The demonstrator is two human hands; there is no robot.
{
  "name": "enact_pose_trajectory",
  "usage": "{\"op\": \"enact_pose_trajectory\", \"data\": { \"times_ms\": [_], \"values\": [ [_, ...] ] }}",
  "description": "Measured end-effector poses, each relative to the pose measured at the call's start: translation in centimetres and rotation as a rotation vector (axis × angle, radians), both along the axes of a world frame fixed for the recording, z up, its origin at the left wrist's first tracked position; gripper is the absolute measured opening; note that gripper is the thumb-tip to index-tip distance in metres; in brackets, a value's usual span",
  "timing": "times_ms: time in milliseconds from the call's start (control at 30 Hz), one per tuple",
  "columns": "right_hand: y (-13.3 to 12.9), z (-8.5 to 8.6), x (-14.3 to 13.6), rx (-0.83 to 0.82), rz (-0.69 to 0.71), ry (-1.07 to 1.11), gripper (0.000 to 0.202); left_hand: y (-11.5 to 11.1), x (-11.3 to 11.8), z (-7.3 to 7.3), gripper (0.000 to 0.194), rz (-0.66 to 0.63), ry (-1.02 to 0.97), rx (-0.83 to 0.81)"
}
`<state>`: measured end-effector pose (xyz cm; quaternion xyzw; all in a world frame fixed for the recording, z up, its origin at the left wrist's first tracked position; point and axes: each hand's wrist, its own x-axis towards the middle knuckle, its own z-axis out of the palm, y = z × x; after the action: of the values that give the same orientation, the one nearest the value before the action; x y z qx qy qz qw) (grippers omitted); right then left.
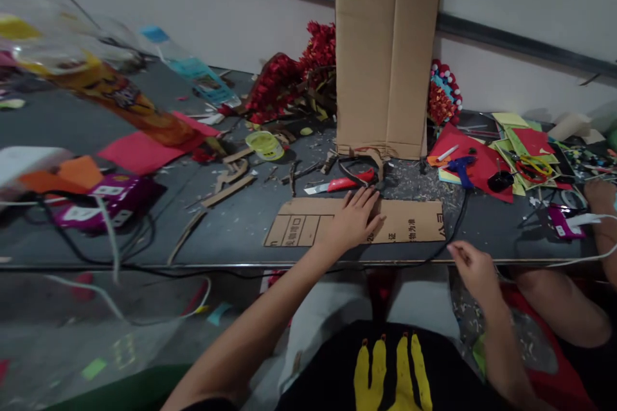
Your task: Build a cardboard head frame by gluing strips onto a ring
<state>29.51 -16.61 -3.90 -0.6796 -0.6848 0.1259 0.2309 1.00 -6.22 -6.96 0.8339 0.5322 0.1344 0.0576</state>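
Observation:
My left hand lies flat with its fingers apart on a cut strip of brown cardboard with black print, near the table's front edge. Just beyond its fingertips is a red utility knife, its blade pointing left. Curved cardboard offcuts lie beside the knife. My right hand hovers at the table edge, right of the strip, fingers curled together. Whatever it may pinch is hidden. A black cord runs close by its fingertips.
A tall cardboard panel stands against the wall. A blue glue gun lies on red paper at right. A snack tube, a tilted bottle and a purple packet are at left. Another person's hand is far right.

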Motion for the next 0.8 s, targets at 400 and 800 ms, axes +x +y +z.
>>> {"op": "enact_pose_trajectory", "data": {
  "times_ms": [400,800],
  "values": [
    [10.5,-3.0,-4.8,0.08,0.325,-0.16,0.039,0.1,-0.5,0.2,0.03,-0.115,-0.217,-0.018],
    [7.3,6.5,-5.1,0.476,0.401,-0.163,0.017,-3.3,-0.6,7.7,0.014,-0.121,-0.258,0.538]
  ]
}}
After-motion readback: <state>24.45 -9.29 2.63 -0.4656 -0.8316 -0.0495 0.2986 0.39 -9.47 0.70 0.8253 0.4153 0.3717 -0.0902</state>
